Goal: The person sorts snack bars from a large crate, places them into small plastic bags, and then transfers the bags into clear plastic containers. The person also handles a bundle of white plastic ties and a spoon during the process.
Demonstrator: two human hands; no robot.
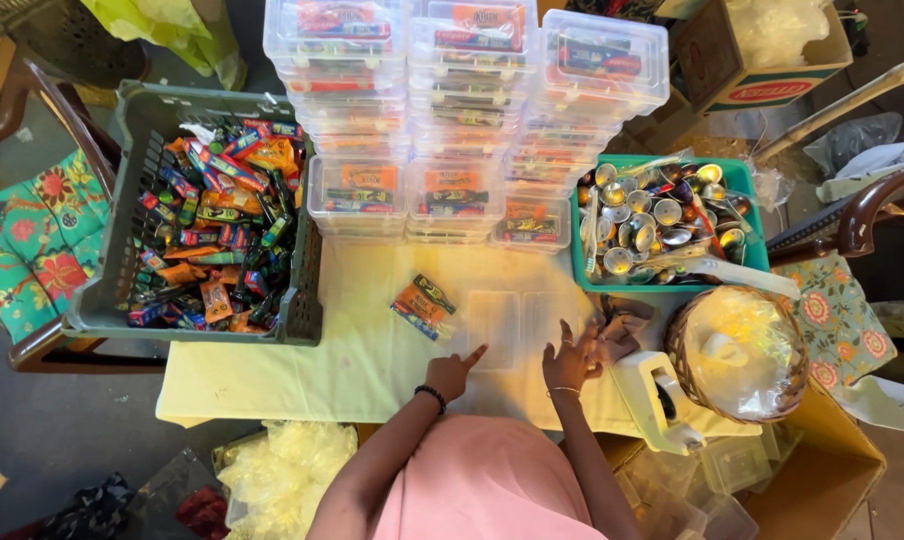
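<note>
Hands at a clear box on the surface

Head view: the left hand [455, 372] rests on the cloth-covered surface [302, 370], forefinger out, touching the near edge of an open clear box [517, 320]; its grip holds nothing. The right hand [572, 358] spreads wide, empty, at the box's right edge. Packets [423, 305] lie just left of the box, a grey crate [132, 200] further left, a green tub of spoons [662, 215] behind

I see bright daylight with glare on the stacked clear boxes [472, 90] far off; near corners sit dim, edges bow slightly.
</note>
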